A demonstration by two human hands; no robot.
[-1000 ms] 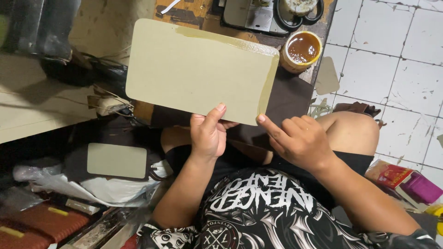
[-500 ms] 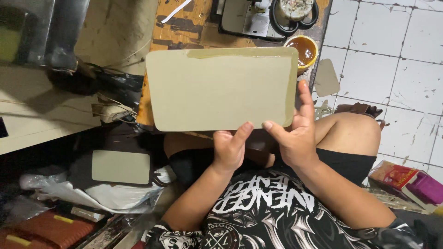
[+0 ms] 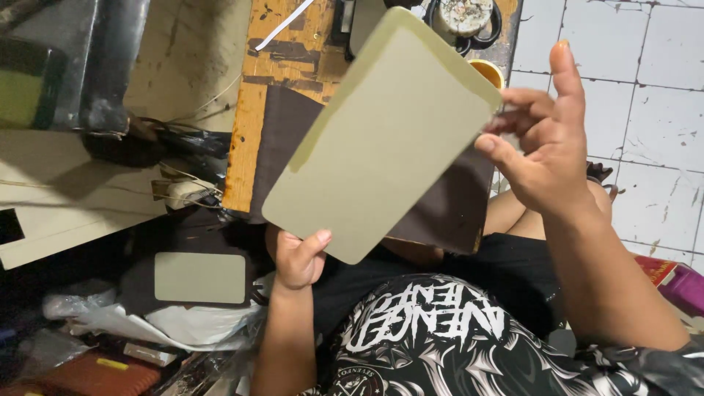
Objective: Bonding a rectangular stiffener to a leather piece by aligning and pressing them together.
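Observation:
A pale olive rounded-corner sheet (image 3: 381,139) is held up in front of me, tilted so its long side runs from lower left to upper right. My left hand (image 3: 299,258) pinches its lower edge between thumb and fingers. My right hand (image 3: 543,143) touches the sheet's right edge with thumb and fingertips, the index finger pointing up. Under the sheet lies a dark brown piece of material (image 3: 447,202) on a worn wooden board (image 3: 275,66).
A smaller olive sheet (image 3: 199,278) lies at lower left among plastic bags and clutter. A cup of brown liquid (image 3: 488,72) stands at the board's far right. A black machine part (image 3: 103,66) is at left. White tiled floor (image 3: 645,110) lies to the right.
The sheet has turned from lying level to tilted up to the right. My right hand rose along its right edge; my left hand slid to the lower left corner.

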